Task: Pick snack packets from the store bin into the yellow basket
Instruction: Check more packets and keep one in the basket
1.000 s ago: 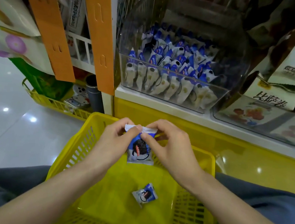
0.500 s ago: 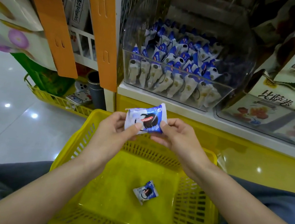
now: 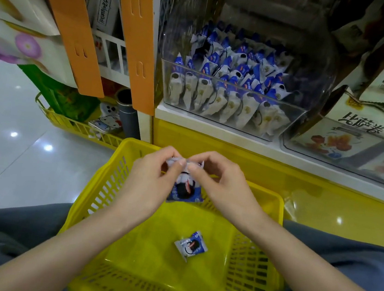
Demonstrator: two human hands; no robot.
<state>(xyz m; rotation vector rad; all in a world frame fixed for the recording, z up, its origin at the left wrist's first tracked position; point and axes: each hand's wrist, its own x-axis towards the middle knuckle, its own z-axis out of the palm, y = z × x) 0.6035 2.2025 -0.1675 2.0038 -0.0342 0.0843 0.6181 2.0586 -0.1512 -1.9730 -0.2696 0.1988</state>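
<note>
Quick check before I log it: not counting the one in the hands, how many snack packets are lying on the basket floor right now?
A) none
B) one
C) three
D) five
B: a single loose packet lies on the floor of the yellow basket, while the left hand and right hand pinch the held packet by its top edge above it.

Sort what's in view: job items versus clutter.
Job: held packet, pinched by left hand and right hand; loose packet in yellow basket; bin of packets.
Clutter: orange strips, far basket, grey tube, snack bags.
</note>
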